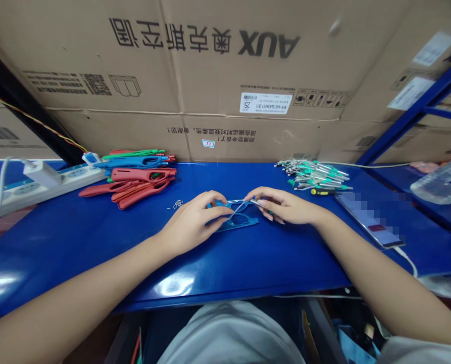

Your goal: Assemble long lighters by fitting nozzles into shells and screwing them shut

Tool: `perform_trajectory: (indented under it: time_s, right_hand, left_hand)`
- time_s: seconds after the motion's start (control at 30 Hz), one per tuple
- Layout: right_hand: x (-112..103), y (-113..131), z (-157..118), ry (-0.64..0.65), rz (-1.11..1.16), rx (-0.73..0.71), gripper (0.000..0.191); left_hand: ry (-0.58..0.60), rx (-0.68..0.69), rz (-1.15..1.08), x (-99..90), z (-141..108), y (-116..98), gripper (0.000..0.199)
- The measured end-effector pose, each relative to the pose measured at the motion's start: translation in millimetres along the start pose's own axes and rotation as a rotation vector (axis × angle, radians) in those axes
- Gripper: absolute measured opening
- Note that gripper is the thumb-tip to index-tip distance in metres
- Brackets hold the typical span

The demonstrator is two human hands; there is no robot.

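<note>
A slim silvery metal rod [237,210] slants between my two hands, low over the blue desk. Its lower end meets the closed thumb and fingertips of my left hand [195,222]. My right hand [282,205] pinches the upper end with thumb and forefinger. Beneath the fingers lie blue plastic lighter shell halves [244,222] with oval openings, partly hidden by the left hand. A few small metal pieces [177,204] lie just left of that hand.
Red, blue and green lighter shells [142,175] are piled at back left, beside a white power strip [73,174]. Metal-and-green parts [316,174] heap at back right, near a yellow-black tool [322,192] and a phone [369,220] on a cable. Cardboard [210,76] walls the back.
</note>
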State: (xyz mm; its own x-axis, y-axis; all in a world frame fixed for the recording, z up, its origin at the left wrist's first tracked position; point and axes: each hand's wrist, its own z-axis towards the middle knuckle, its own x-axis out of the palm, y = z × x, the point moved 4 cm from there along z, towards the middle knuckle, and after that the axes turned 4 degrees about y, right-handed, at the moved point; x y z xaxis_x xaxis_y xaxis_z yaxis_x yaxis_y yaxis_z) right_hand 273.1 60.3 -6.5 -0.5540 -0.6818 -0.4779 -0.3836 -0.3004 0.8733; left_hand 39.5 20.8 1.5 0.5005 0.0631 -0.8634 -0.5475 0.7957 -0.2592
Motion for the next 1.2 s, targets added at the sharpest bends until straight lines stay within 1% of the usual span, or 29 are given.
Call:
perform_trajectory:
  time_s: [0.17, 0.3, 0.5, 0.67, 0.8, 0.9, 1.0, 1.1, 1.2]
  right_hand:
    - [2.3, 4.3, 0.5, 0.031, 0.071, 0.021, 0.039]
    - [3.6, 6.0, -0.7, 0.08, 0.078, 0.034, 0.04]
    - [6.7, 4.5, -3.9, 0.214, 0.078, 0.057, 0.04]
    - [8.7, 7.7, -5.3, 0.267, 0.058, 0.029, 0.035]
    - [10.7, 5.0, -6.1, 0.325, 0.049, 0.079, 0.039]
    - [9.1, 3.5, -5.6, 0.312, 0.072, 0.06, 0.042]
    - [5.3, 3.1, -5.1, 0.26, 0.082, 0.027, 0.043]
    - [0.4, 2.1, -5.7, 0.203, 0.085, 0.036, 0.035]
    - [-3.3, 1.0, -6.7, 0.165, 0.047, 0.061, 0.028]
  left_hand:
    - [-0.035, 0.045, 0.031, -0.5, -1.0, 1.9, 0.024]
    - [-0.063, 0.055, -0.019, -2.2, -0.1, 2.3, 0.025]
    - [-0.062, 0.039, -0.03, -5.1, 1.7, -0.2, 0.025]
    - [-0.068, 0.049, -0.059, -3.9, 2.3, -0.1, 0.024]
    - [-0.045, 0.063, -0.078, -2.2, 2.8, -0.8, 0.024]
    - [-0.018, 0.047, -0.096, -1.2, 2.5, -1.4, 0.025]
    - [0.015, 0.01, -0.153, 0.4, 1.8, -0.2, 0.03]
    - [0.022, -0.012, -0.214, 2.4, 1.5, 2.1, 0.031]
    - [0.021, -0.042, -0.262, 5.2, 1.9, 6.1, 0.026]
